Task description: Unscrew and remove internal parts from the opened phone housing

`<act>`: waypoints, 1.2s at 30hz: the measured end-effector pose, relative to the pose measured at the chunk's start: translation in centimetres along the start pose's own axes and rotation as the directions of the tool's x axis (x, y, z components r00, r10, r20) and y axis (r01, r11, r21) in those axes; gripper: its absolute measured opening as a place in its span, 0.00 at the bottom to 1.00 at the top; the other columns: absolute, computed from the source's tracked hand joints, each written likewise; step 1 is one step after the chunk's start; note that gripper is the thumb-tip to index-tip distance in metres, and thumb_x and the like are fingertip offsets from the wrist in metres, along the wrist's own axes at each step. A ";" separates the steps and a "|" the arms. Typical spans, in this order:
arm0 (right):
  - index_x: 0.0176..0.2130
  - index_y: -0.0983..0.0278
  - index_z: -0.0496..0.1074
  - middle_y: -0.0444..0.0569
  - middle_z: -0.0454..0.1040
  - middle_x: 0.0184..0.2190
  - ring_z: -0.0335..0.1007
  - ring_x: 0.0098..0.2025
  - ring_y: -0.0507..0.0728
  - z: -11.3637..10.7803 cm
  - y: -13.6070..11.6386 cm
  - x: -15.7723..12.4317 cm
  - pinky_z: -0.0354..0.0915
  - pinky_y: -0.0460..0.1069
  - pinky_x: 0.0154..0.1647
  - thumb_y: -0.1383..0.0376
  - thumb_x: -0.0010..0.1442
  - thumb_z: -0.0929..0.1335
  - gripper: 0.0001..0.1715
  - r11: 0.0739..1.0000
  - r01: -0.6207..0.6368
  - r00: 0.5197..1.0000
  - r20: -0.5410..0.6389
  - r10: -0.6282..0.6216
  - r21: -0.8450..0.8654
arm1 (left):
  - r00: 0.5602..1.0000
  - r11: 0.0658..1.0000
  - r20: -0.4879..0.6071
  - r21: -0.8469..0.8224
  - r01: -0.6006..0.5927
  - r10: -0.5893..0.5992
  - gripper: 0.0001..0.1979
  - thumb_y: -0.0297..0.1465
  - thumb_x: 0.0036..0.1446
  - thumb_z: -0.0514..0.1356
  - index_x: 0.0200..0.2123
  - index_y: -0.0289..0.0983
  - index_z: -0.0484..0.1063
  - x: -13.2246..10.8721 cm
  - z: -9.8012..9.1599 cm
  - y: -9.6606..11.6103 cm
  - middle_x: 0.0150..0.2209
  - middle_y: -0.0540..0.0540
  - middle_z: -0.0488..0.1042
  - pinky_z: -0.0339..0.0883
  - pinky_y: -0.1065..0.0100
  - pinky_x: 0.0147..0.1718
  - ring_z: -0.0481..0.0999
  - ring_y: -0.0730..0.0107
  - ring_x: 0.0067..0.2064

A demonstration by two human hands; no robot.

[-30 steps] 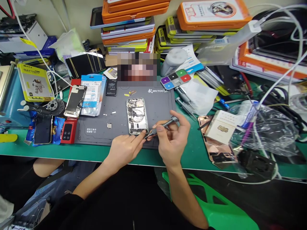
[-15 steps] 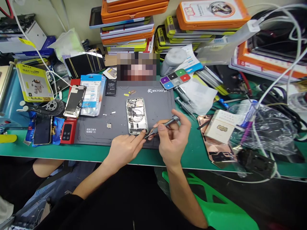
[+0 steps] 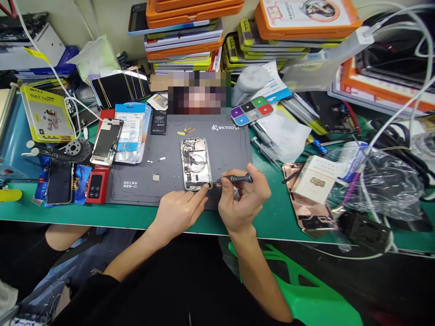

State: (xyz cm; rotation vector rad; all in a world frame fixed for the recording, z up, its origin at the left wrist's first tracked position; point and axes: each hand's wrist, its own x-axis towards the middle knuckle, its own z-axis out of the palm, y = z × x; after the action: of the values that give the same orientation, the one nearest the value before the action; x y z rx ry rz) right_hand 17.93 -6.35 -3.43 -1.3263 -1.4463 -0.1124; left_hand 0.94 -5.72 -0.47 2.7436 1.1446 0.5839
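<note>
An opened phone point(image 3: 197, 164) lies on the grey work mat point(image 3: 163, 145), its inner parts bare. My left hand point(image 3: 180, 208) rests at the phone's lower end, index finger stretched out with its tip on the bottom right corner; the fingers grip nothing. In my right hand point(image 3: 244, 197) is a grey screwdriver point(image 3: 239, 179), pinched near its front and held nearly level. Its tip reaches the phone's lower right edge; whether it touches is too small to tell. A black battery point(image 3: 158, 122) and a small metal part point(image 3: 156, 177) lie left of the phone.
Left stand a detached phone screen point(image 3: 106, 141), a red device point(image 3: 97, 185) and a yellow battery box point(image 3: 47, 115). Right lie more screwdrivers point(image 3: 265, 149), a copper-coloured phone panel point(image 3: 307, 213) and a white box point(image 3: 315, 179). Stacked orange cases point(image 3: 193, 16) line the back.
The screwdriver has swung from a slant to nearly level, and its tip has moved up to the phone's right edge. My left fingertip stays on the phone's corner.
</note>
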 end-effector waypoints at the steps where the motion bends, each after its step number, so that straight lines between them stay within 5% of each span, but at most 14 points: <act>1: 0.69 0.56 0.54 0.54 0.74 0.47 0.78 0.39 0.55 0.0 -0.1 0.1 0.78 0.47 0.31 0.68 0.69 0.69 0.35 1.000 0.000 1.000 0.007 0.000 -0.005 | 1.000 1.000 0.000 -0.001 0.001 -0.001 0.17 0.34 0.75 0.52 0.59 0.37 0.75 0.0 0.0 0.0 0.27 0.51 0.79 0.62 0.66 0.27 0.77 0.72 0.28; 10: 0.70 0.57 0.54 0.51 0.76 0.43 0.78 0.38 0.54 -0.1 -0.5 0.6 0.78 0.47 0.33 0.71 0.68 0.69 0.37 0.999 0.016 0.998 0.056 -0.013 -0.045 | 1.000 1.000 0.002 -0.003 0.005 -0.005 0.17 0.34 0.75 0.53 0.58 0.37 0.75 0.0 0.0 0.0 0.27 0.52 0.78 0.62 0.65 0.26 0.77 0.72 0.28; 17: 0.70 0.59 0.57 0.55 0.82 0.47 0.83 0.44 0.59 -0.7 -0.5 0.7 0.80 0.53 0.39 0.72 0.67 0.67 0.36 0.988 0.136 0.987 0.101 -0.128 -0.074 | 1.000 1.000 0.013 -0.009 0.008 -0.008 0.17 0.34 0.75 0.52 0.58 0.37 0.75 0.0 0.0 0.1 0.28 0.51 0.79 0.63 0.66 0.27 0.78 0.72 0.29; 23: 0.67 0.59 0.65 0.51 0.84 0.39 0.83 0.40 0.59 -1.1 -0.7 1.1 0.78 0.54 0.41 0.69 0.68 0.66 0.30 0.962 0.240 0.970 0.071 -0.233 -0.131 | 1.000 1.000 -0.008 -0.017 0.007 -0.007 0.17 0.34 0.75 0.52 0.58 0.36 0.75 0.0 0.1 0.1 0.27 0.51 0.79 0.62 0.65 0.27 0.77 0.72 0.28; 27: 0.68 0.60 0.65 0.53 0.83 0.42 0.82 0.46 0.62 -1.2 -0.7 1.2 0.78 0.56 0.45 0.67 0.71 0.65 0.29 0.960 0.226 0.974 0.067 -0.218 -0.163 | 1.000 1.000 -0.023 -0.019 0.005 -0.005 0.17 0.34 0.75 0.52 0.58 0.36 0.75 -0.1 0.2 0.1 0.27 0.52 0.79 0.61 0.64 0.27 0.77 0.71 0.28; 36: 0.67 0.57 0.68 0.52 0.81 0.41 0.79 0.43 0.60 -1.4 -0.7 1.3 0.76 0.54 0.43 0.70 0.69 0.67 0.29 0.969 0.186 0.983 0.027 -0.184 -0.165 | 1.000 1.000 -0.018 -0.014 0.004 -0.005 0.17 0.34 0.75 0.53 0.59 0.36 0.74 -0.2 0.1 0.2 0.26 0.52 0.77 0.60 0.64 0.27 0.76 0.71 0.27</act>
State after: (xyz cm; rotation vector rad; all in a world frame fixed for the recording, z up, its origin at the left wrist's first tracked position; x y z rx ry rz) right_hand 18.61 -6.70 -1.58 -1.3244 -1.5967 -0.3555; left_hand 0.98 -5.94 -0.58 2.7291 1.1461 0.6144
